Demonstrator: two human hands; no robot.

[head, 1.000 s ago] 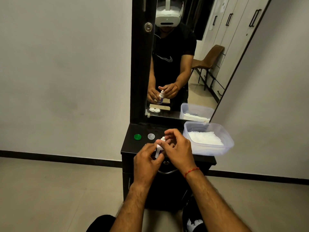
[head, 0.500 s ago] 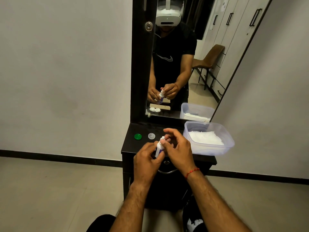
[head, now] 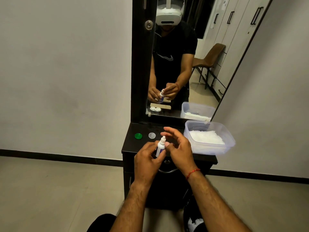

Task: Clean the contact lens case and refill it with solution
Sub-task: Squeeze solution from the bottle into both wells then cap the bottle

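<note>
Grips a small white bottle (head: 160,146) in the left hand (head: 147,162), curling fingers and thumb round its purple-labelled lower half and holding it upright, nozzle end up, above the front edge of the dresser top (head: 132,146). Holds the right hand (head: 180,150) just beside the bottle, on its right, with fingers spread and loosely bent, forefinger stretched forward past the nozzle, thumb tip at the bottle's shoulder; touching or only close, cannot tell. Wears a red thread (head: 192,173) on the right wrist.

Toward the back left corner of the top, a green cap (head: 138,136) lying flat; just right of it and apart, a clear cap (head: 152,135), both behind the left hand. Along the right edge, from the back edge nearly to the front one, a clear plastic tub (head: 210,149) with white tissue (head: 206,139) inside.

Behind the back edge, a tall mirror (head: 175,72) in a dark frame. In its reflection only, a white lens case (head: 154,108) with two round wells, flat on the top beside a pale wooden strip (head: 164,106); on the top itself, hidden behind the hands. Also in the reflection, a brown chair (head: 210,57) and pale cupboard doors (head: 234,30). Below the front edge, a curved metal drawer handle (head: 167,171), partly covered by the wrists.
</note>
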